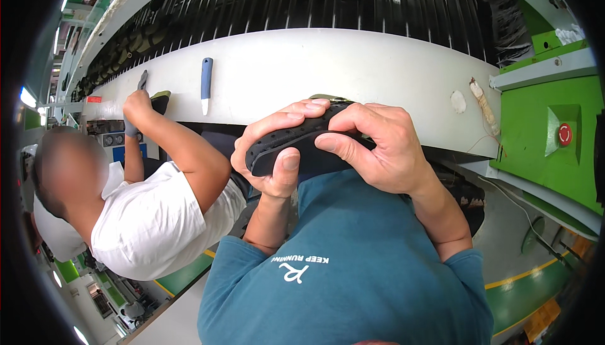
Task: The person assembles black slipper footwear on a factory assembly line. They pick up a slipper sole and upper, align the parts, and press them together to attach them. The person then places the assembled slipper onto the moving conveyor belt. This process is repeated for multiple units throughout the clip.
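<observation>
Both of my hands hold a black shoe sole (309, 148) up in front of my chest, at the near edge of the white table. It is tilted and curved, with small dots along one face and a smooth flap-like layer below. My left hand (268, 132) wraps round its left end, fingers over the top and thumb pressed on the smooth layer. Close by, my right hand (384, 146) pinches the upper edge between thumb and bent fingers. A sliver of olive green shows behind the fingertips; the far side is hidden.
On the white table (271, 61) lies a blue-handled tool (206, 83) with a pale tip. A wrapped stick (484, 107) rests at the right, by a green machine box (535, 124) with a red button (565, 134). Black rollers (283, 1) run behind. A co-worker (151, 219) sits close on the left.
</observation>
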The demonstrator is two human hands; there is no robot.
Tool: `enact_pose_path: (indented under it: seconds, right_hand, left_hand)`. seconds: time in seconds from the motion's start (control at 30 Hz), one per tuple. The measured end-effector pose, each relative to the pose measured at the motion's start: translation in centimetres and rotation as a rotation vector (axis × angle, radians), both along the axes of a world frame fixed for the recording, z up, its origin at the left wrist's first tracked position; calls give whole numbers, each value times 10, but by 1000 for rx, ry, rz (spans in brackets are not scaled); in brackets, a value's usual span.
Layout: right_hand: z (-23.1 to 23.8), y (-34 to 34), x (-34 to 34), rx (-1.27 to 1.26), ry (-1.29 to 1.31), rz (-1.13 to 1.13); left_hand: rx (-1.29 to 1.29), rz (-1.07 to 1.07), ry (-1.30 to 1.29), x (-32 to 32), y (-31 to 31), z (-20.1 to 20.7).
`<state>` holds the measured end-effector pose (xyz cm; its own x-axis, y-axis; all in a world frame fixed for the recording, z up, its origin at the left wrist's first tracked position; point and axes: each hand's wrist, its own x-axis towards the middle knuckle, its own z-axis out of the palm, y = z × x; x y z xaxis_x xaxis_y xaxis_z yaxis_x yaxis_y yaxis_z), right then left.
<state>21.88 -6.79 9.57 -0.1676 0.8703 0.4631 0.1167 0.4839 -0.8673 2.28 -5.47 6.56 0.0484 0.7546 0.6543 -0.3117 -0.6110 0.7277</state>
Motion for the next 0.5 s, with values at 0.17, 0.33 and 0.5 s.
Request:
enact_pose_path:
  seconds: [0.17,0.33,0.5]
  right_hand:
    - [2,-3,5,-87,20,25]
    - [-7,-4,2,60,23,-55]
    - [0,-3,12,-295,96,59]
  left_hand:
    - [-32,11,4,3,-5,1]
    - [-44,8,-6,4,-6,3]
    - [-34,9,19,4,-9,4]
